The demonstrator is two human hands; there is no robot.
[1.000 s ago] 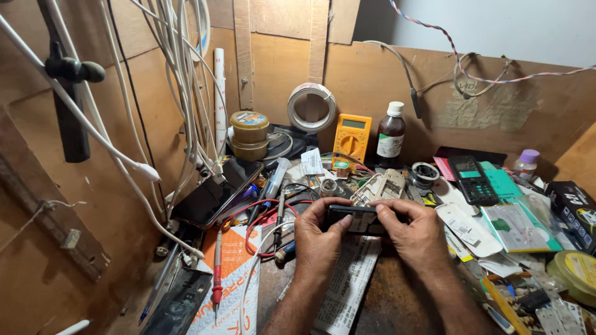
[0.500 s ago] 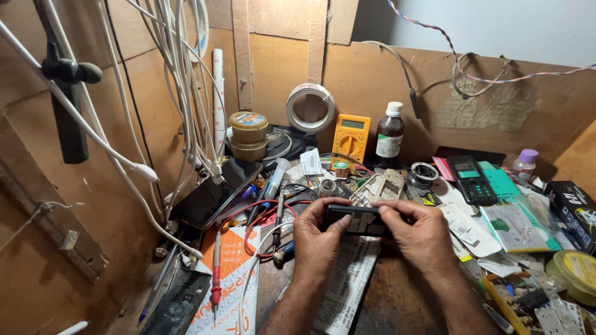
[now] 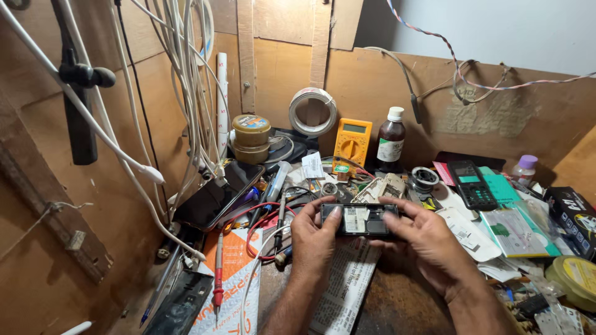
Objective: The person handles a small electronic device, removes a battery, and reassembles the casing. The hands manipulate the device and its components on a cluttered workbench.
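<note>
Head view: opened black phone (image 3: 360, 219) held crosswise in both hands over the workbench (image 3: 397, 304) middle.

Left hand (image 3: 313, 239) pinches the phone's left end, thumb on top; right hand (image 3: 425, 239) pinches the right end, fingertips along the upper edge. Back cover off, innards exposed. Judged light, rigid, but fragile inside; best gripped by the end edges, clear of the open bay. Yellow multimeter (image 3: 352, 139) stands toward the far edge, brown bottle (image 3: 390, 139) beside it. Against half a second ago: grip and phone's place unchanged.
</note>
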